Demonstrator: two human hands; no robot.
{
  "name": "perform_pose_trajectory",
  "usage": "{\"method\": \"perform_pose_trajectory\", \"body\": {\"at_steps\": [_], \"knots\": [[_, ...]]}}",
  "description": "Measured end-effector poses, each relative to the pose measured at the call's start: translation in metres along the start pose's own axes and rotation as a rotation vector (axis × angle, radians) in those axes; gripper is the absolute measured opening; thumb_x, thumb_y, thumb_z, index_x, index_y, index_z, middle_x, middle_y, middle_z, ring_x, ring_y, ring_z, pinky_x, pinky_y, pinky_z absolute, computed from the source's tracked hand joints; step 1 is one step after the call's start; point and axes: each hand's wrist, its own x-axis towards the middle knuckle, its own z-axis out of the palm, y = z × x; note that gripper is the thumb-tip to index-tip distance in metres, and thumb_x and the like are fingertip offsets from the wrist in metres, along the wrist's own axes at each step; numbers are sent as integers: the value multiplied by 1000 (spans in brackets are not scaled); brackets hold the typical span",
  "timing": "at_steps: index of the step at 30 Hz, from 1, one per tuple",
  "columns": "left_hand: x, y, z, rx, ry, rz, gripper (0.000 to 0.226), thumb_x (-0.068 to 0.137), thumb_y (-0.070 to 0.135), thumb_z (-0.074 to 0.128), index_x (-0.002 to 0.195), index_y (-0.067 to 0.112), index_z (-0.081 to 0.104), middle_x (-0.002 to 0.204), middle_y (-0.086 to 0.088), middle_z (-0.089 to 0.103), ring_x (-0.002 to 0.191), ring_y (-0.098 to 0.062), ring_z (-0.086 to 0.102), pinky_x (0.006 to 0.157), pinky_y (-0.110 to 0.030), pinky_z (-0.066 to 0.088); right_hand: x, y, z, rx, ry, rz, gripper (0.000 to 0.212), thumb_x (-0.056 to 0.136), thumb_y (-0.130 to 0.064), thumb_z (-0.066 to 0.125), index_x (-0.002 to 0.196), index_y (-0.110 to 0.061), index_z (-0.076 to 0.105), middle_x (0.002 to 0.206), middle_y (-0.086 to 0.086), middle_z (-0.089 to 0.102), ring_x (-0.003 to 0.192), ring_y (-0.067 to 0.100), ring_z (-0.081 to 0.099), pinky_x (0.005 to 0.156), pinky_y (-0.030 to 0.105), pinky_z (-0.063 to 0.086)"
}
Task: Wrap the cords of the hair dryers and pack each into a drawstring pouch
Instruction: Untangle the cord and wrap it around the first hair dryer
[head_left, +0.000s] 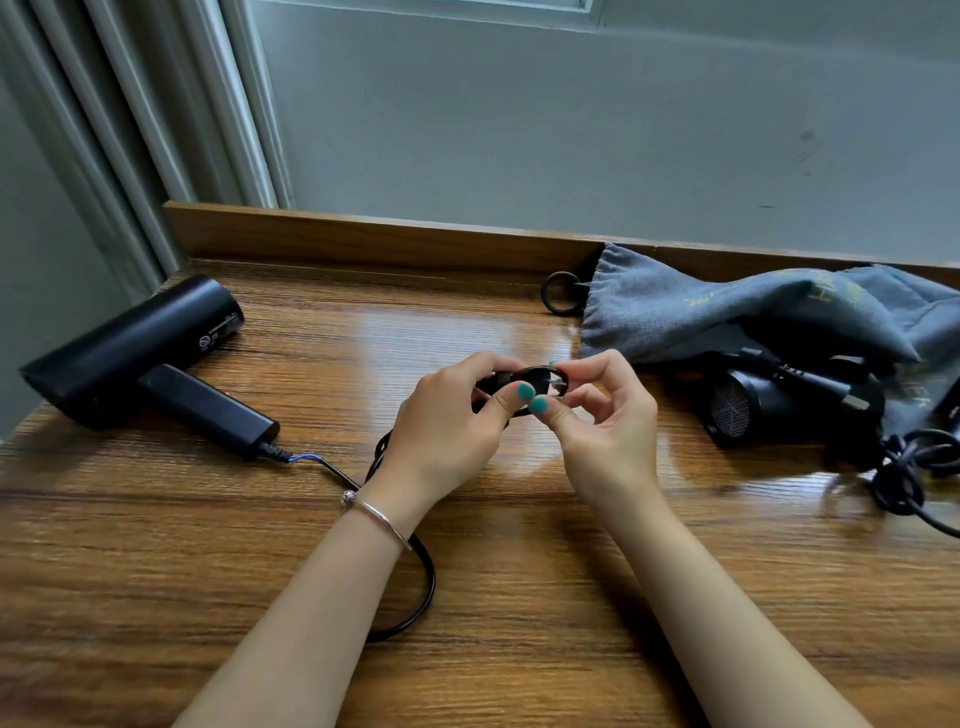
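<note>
Hair dryer (130, 353) lying flat, barrel axis far-right to near-left; both hands (447, 431) (608, 431) pinching cord loop (524, 389).

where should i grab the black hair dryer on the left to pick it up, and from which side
Take the hair dryer by its straight handle, which sticks out toward you and lies flat on the table. Come from above and wrap your fingers around its middle, clear of the cord at its end. The barrel looks too thick to grip easily.
</note>
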Motion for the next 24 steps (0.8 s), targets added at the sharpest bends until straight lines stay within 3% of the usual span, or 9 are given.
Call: {"method": "perform_pose_trajectory", "body": {"at_steps": [3,5,10,15,19,24], "knots": [[0,2,-7,-51,-82,22,19,95,38,58,110,50,62,104,20,66,96,-8,64,81,-41,59,0,2,-1,21,3,17,30,74,-2,79,83,-19,56,72,-4,62,61,8,55,60,26,50],[0,3,-11,-89,-119,19,25,96,26,58,113,44,59,106,19,65,100,-9,62,86,-37,57,2,4,-3,80,12,55,28,74,-4,80,82,-17,57,66,-3,58,57,10,50,56,27,45],[1,4,-8,-96,-103,9,24,100,22,51,118,37,57,107,16,65,105,-6,60,90,-26,53,6,5,-6,84,47,66,26,71,-7,83,87,-14,63,69,4,56,60,10,52,58,23,45],[2,2,-2,-66,-34,-24,36,101,16,50,136,23,55,123,8,63,115,-8,56,94,-18,45,7,6,-7,76,93,53,34,64,-8,86,91,-14,67,72,11,62,58,12,55,57,25,48],[0,3,-5,-226,-88,-58,47,97,9,52,134,37,46,123,5,61,112,-8,57,89,-17,47,9,8,-7,101,102,80,33,66,-5,85,92,-17,68,60,-4,63,60,10,58,64,29,52],[-3,1,-8,-103,-160,25,72,88,10,67,137,44,26,117,18,61,112,6,54,84,-7,45,12,14,-10,152,112,31,25,71,-4,81,86,-22,74,83,21,65,65,22,59,70,40,54]]}}
